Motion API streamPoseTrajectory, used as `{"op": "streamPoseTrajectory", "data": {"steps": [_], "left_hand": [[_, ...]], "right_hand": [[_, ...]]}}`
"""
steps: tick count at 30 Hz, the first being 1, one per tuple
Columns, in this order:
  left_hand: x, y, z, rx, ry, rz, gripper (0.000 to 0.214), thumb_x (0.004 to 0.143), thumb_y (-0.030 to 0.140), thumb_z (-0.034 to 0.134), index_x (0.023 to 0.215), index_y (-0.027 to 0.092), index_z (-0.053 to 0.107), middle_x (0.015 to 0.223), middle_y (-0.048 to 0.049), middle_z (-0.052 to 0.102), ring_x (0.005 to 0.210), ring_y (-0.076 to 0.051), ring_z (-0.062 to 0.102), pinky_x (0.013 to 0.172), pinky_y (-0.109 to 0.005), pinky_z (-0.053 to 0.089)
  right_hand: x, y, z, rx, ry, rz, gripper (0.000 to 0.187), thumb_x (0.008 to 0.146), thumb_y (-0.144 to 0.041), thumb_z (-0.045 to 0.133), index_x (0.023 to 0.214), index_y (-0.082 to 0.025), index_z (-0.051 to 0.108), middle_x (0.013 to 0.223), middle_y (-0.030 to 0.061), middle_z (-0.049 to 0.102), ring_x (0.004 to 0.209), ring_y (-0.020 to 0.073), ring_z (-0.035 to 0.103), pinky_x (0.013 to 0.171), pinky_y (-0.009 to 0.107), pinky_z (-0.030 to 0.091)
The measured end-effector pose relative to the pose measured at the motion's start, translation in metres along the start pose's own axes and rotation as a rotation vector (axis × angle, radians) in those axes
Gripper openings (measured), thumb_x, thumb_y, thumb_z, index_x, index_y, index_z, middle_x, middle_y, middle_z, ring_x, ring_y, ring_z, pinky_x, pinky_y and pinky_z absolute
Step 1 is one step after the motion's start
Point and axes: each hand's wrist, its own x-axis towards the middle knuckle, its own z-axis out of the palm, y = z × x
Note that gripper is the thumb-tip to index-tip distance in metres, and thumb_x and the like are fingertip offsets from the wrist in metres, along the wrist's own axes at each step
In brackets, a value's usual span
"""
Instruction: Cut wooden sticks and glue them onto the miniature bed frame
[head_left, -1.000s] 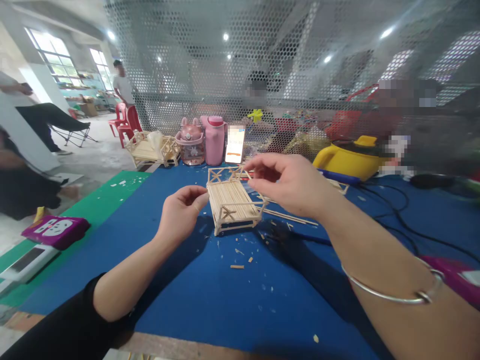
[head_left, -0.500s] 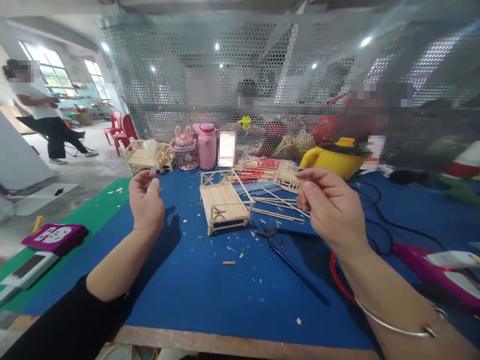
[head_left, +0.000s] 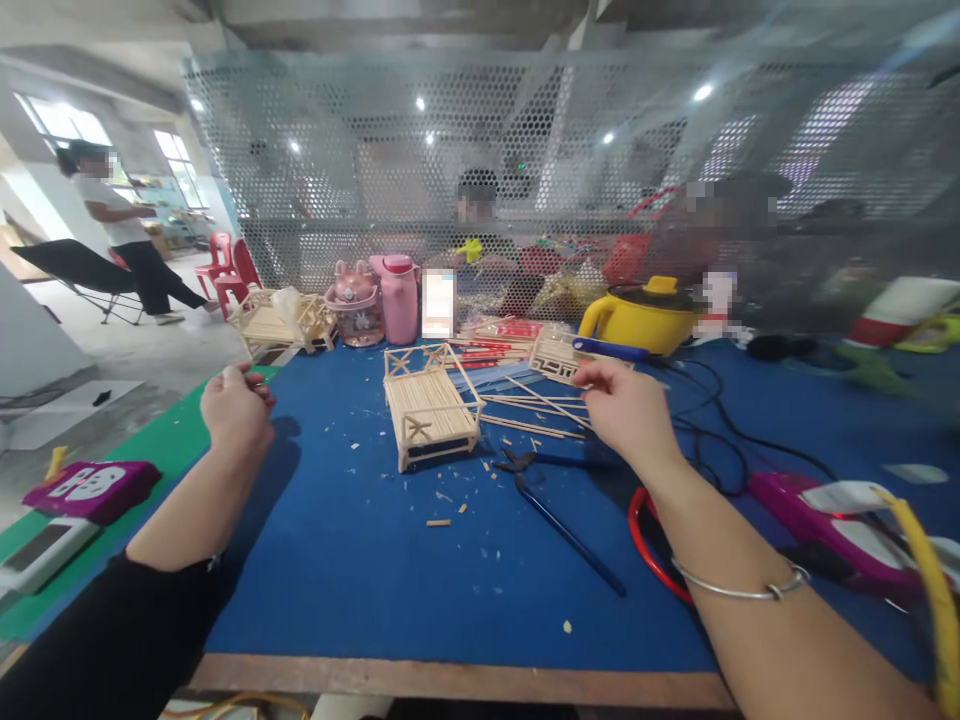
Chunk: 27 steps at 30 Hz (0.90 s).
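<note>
Both forearms come in over the near edge of the worktop (head_left: 450,678), a silver bangle (head_left: 750,592) on the right one. The left hand (head_left: 237,415) is raised to the left, its fingers loosely curled; whether it grips anything small, I cannot tell. The right hand (head_left: 628,408) is bent with thumb and fingers drawn in, close to the far ends of some loose sticks; its fingertips are too unclear to tell whether it holds one.

Between the hands, apart from both, a small bed-shaped stick frame (head_left: 431,400) stands upright on its legs. Its long axis runs away from the person, the far end leaning slightly left. A low cross-braced rail faces the person; a second braced panel closes the far end.

Scraps dot the blue surface in front of it. Pliers (head_left: 570,540) lie splayed to its near right, beside a red loop (head_left: 645,545). The loose sticks (head_left: 532,403) fill the space between the frame and the right hand. Behind are a stick panel (head_left: 551,356), a yellow pot (head_left: 652,325), a lit phone (head_left: 437,305), a pink flask (head_left: 400,305) and another stick frame (head_left: 270,325). A perforated screen (head_left: 360,170) rises beyond.
</note>
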Motion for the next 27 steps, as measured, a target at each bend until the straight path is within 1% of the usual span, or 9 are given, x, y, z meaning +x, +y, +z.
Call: {"op": "streamPoseTrajectory", "data": {"steps": [1,3,5,10,14,16,18,21,27], "left_hand": [[-0.002,-0.001,0.005,-0.01,0.105,-0.005,0.017,0.089,0.035,0.029,0.085,0.021,0.038,0.061,0.0071,0.039,0.046,-0.005,0.035,0.048,-0.021,0.028],[-0.008,-0.002,0.018,-0.008,0.231,-0.029,0.007,0.082,0.023,0.041,0.089,0.02,0.041,0.071,0.0048,0.047,0.051,-0.006,0.042,0.049,-0.021,0.034],[-0.016,-0.001,0.031,0.003,0.239,-0.034,0.017,0.075,0.014,0.047,0.09,0.019,0.046,0.077,0.002,0.053,0.057,-0.007,0.048,0.052,-0.021,0.039],[-0.037,0.005,0.049,0.057,0.08,0.017,0.024,0.067,0.01,0.051,0.088,0.02,0.056,0.076,0.001,0.06,0.068,-0.011,0.055,0.059,-0.022,0.044],[-0.048,0.009,0.054,0.084,-0.041,0.054,0.023,0.065,0.013,0.051,0.087,0.019,0.058,0.074,0.001,0.061,0.071,-0.013,0.057,0.062,-0.024,0.043],[-0.051,0.01,0.057,0.08,-0.09,0.07,0.023,0.066,0.016,0.053,0.089,0.019,0.058,0.074,0.0007,0.062,0.073,-0.014,0.059,0.063,-0.025,0.043],[-0.054,0.01,0.06,0.066,-0.144,0.092,0.023,0.068,0.02,0.055,0.09,0.018,0.058,0.076,-0.0001,0.063,0.076,-0.015,0.06,0.065,-0.026,0.044],[-0.059,0.009,0.064,0.045,-0.229,0.124,0.022,0.071,0.023,0.057,0.092,0.017,0.058,0.08,-0.0016,0.065,0.081,-0.016,0.061,0.072,-0.028,0.045],[-0.069,0.015,0.068,-0.007,-0.319,0.123,0.022,0.073,0.029,0.059,0.09,0.016,0.061,0.085,-0.0043,0.068,0.081,-0.016,0.062,0.081,-0.032,0.047]], "right_hand": [[-0.001,-0.001,0.0,-0.011,-0.056,0.002,0.018,0.055,-0.012,0.042,0.06,-0.019,0.058,0.059,0.0016,0.058,0.055,0.0159,0.051,0.055,0.028,0.038],[-0.003,-0.004,-0.001,0.0,-0.069,-0.005,0.017,0.056,-0.012,0.038,0.049,-0.019,0.052,0.047,-0.0005,0.051,0.048,0.0144,0.048,0.05,0.026,0.034],[-0.005,-0.008,-0.002,0.009,-0.059,-0.024,0.019,0.06,-0.012,0.035,0.051,-0.019,0.05,0.046,-0.0009,0.049,0.048,0.0135,0.047,0.048,0.025,0.033],[-0.017,-0.024,0.002,-0.005,-0.205,-0.128,0.022,0.077,-0.021,0.04,0.06,-0.018,0.054,0.052,-0.0002,0.053,0.051,0.0132,0.048,0.051,0.025,0.033],[-0.047,-0.055,0.018,0.011,-0.553,-0.348,0.02,0.078,-0.029,0.055,0.063,-0.02,0.064,0.058,-0.0018,0.06,0.055,0.0117,0.052,0.055,0.024,0.035],[-0.065,-0.071,0.029,-0.024,-0.746,-0.51,0.014,0.08,-0.028,0.057,0.077,-0.022,0.07,0.071,-0.0007,0.066,0.065,0.0129,0.058,0.06,0.024,0.038],[-0.08,-0.083,0.041,-0.153,-0.843,-0.602,0.017,0.082,-0.031,0.057,0.088,-0.022,0.07,0.08,0.0023,0.067,0.072,0.0156,0.06,0.061,0.025,0.039],[-0.092,-0.087,0.053,-0.278,-0.882,-0.633,0.017,0.083,-0.032,0.057,0.085,-0.023,0.071,0.081,0.0027,0.064,0.072,0.0161,0.059,0.059,0.026,0.038],[-0.094,-0.087,0.053,-0.202,-0.847,-0.646,0.013,0.085,-0.019,0.051,0.081,-0.017,0.063,0.082,0.0029,0.063,0.075,0.0149,0.057,0.063,0.025,0.039]]}}
